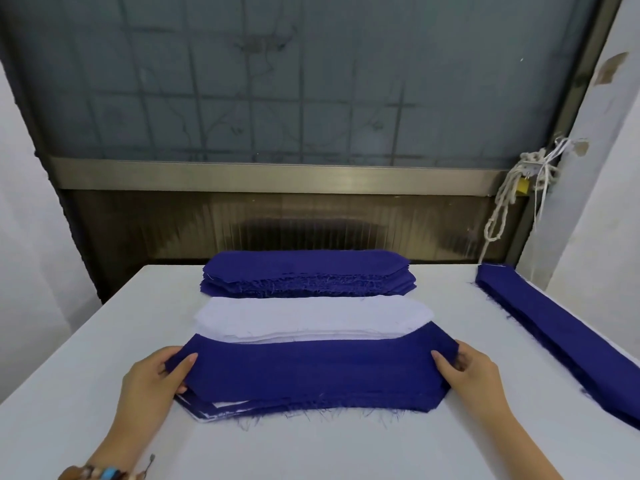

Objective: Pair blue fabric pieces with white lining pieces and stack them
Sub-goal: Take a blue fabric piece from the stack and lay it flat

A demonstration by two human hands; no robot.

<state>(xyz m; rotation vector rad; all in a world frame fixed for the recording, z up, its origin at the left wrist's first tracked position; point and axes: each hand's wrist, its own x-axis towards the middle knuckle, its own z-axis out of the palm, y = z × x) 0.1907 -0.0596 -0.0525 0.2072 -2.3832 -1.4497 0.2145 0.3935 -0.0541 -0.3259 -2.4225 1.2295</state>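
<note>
Nearest the camera, on the white table [311, 452], the left hand [156, 379] pinches the left end of a blue fabric piece [311, 368], thumb on top and fingers curled under the edge. The right hand [474, 372] pinches the right end in the same way. The piece is stretched between them over the paired stack [207, 412], whose alternating blue and white edges show at the near left corner. That corner is the first risk. The layers there already fan out in steps, so if the top piece is let go off-square the drift will likely grow, and the pile may lean or slide. The near edge is badly frayed [311, 415], and loose threads could catch a finger as the hands withdraw and drag the top layer out of line. The far edge of the held piece overlaps the near edge of the white lining stack [311, 318] just beyond. Sliding the piece instead of lifting it could ruffle the top lining or pull it along. The linings look thin and closely layered, so picking up two at once seems an easy slip, and it would spoil the pairing count. Farther still sits the blue fabric stack [308, 271], with the same frayed edges. The folded blue strips [554, 330] lie well apart on the right, away from the work.
</note>
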